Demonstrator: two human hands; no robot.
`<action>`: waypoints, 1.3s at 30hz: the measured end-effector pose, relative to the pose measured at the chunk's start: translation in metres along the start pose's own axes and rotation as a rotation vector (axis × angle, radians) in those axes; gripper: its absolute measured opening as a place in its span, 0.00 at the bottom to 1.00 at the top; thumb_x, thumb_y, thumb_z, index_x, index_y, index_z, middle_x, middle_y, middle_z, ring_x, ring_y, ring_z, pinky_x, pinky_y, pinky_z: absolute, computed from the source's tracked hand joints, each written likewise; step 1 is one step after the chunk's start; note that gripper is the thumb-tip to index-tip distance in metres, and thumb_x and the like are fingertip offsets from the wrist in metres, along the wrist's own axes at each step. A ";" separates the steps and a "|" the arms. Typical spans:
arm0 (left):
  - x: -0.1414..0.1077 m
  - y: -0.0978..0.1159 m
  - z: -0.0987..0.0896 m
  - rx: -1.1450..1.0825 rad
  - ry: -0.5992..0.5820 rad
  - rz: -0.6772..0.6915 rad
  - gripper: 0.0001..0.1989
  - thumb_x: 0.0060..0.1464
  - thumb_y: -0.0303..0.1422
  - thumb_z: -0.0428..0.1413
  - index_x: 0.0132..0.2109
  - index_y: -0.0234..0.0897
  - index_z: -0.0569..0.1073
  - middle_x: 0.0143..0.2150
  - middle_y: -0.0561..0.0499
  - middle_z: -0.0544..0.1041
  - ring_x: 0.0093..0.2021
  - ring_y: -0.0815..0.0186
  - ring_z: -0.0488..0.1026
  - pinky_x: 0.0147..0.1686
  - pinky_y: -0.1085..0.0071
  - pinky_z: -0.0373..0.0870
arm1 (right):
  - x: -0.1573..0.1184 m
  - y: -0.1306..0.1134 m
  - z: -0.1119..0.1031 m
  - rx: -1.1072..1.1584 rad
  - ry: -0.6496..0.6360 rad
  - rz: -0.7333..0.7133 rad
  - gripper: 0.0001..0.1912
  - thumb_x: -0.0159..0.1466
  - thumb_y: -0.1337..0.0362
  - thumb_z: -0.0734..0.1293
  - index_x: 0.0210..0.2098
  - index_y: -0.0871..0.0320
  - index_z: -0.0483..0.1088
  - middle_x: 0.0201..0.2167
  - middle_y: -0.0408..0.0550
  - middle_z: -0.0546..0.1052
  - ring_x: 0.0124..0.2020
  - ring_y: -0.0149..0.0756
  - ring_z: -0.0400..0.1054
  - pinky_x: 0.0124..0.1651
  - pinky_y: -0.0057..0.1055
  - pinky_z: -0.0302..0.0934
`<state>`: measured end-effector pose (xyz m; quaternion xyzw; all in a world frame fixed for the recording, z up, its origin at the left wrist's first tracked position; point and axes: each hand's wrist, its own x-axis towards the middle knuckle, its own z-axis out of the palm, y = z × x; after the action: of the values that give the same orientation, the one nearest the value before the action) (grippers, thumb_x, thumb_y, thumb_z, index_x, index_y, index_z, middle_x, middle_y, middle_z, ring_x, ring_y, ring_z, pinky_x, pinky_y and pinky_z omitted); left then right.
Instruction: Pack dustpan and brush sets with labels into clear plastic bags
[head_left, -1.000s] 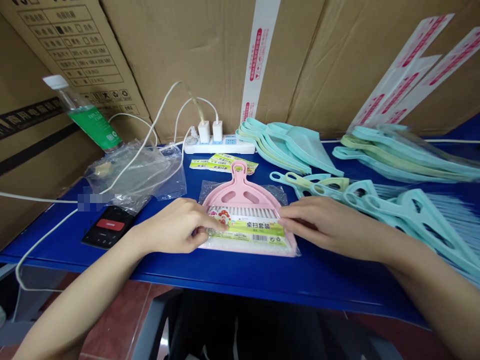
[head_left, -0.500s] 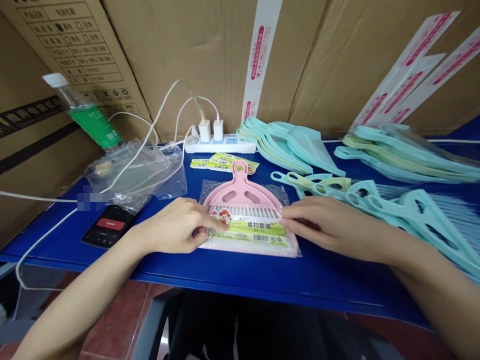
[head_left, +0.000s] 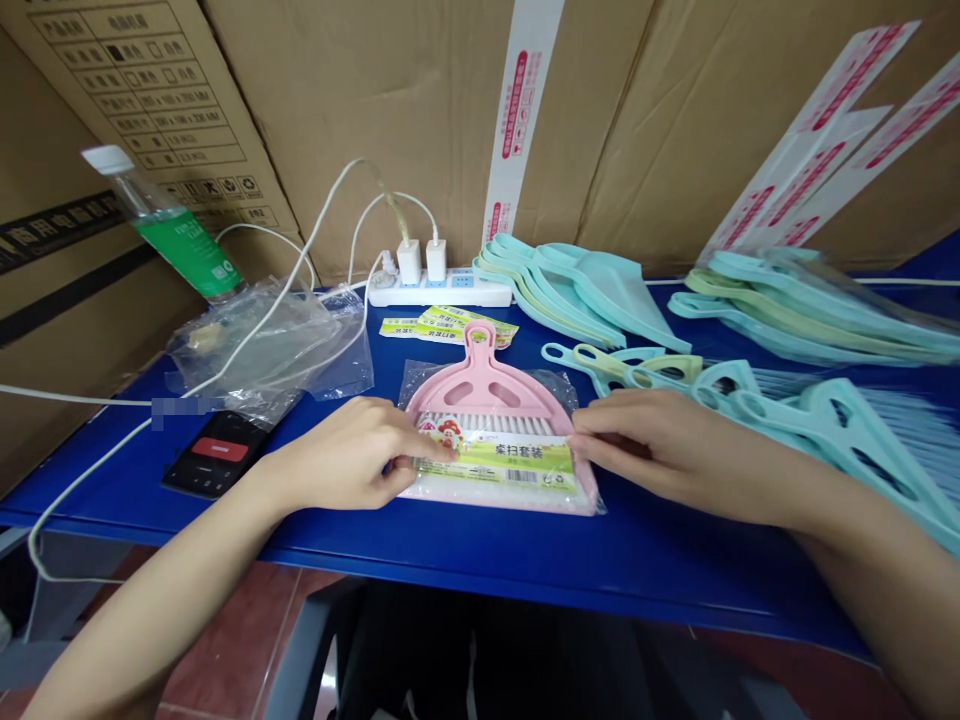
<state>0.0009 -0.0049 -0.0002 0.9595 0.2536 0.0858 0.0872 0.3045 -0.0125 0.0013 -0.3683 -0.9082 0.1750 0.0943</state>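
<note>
A pink dustpan (head_left: 517, 393) lies on the blue table with its handle pointing away from me, in a clear plastic bag. A white-bristled brush (head_left: 499, 424) rests in its pan, partly covered by a yellow-green printed label (head_left: 525, 458). On the left end of the label, my left hand (head_left: 358, 450) presses its outstretched index finger, with the thumb apart below it. At the opposite end, my right hand (head_left: 637, 445) pinches the label's edge between thumb and fingers. Whether it also grips the film cannot be made out.
Right of the pink set lie several light-blue and green brushes (head_left: 817, 425). Behind them are stacked dustpans (head_left: 592, 285). Loose labels (head_left: 442, 325) lie before a power strip (head_left: 442, 290). Crumpled bags (head_left: 262, 335), a phone (head_left: 217, 452), cables and a bottle (head_left: 187, 245) are at left.
My right hand has shifted slightly to the right along the label's end. The left hand and the pink dustpan have stayed almost where they were.
</note>
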 end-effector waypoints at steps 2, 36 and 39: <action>0.000 0.000 0.000 0.023 0.030 0.040 0.22 0.51 0.21 0.49 0.48 0.41 0.81 0.40 0.53 0.85 0.35 0.63 0.81 0.35 0.69 0.71 | 0.000 0.000 0.000 0.007 0.006 -0.009 0.20 0.72 0.56 0.52 0.24 0.54 0.58 0.21 0.42 0.69 0.23 0.33 0.62 0.29 0.31 0.53; 0.000 0.000 0.000 0.122 0.052 0.103 0.21 0.57 0.24 0.46 0.50 0.39 0.78 0.35 0.51 0.83 0.31 0.64 0.78 0.33 0.68 0.71 | 0.002 -0.005 -0.004 0.108 0.057 -0.085 0.32 0.74 0.47 0.50 0.22 0.55 0.66 0.19 0.43 0.68 0.22 0.32 0.62 0.29 0.30 0.55; 0.000 0.001 0.000 0.124 0.051 0.098 0.21 0.57 0.23 0.46 0.50 0.39 0.78 0.35 0.51 0.83 0.31 0.64 0.78 0.33 0.69 0.71 | 0.002 -0.003 -0.004 0.092 0.046 -0.068 0.33 0.74 0.46 0.49 0.23 0.55 0.68 0.20 0.43 0.69 0.22 0.32 0.61 0.29 0.31 0.55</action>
<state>0.0010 -0.0055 0.0000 0.9719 0.2131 0.0986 0.0166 0.3027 -0.0123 0.0060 -0.3364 -0.9088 0.2048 0.1377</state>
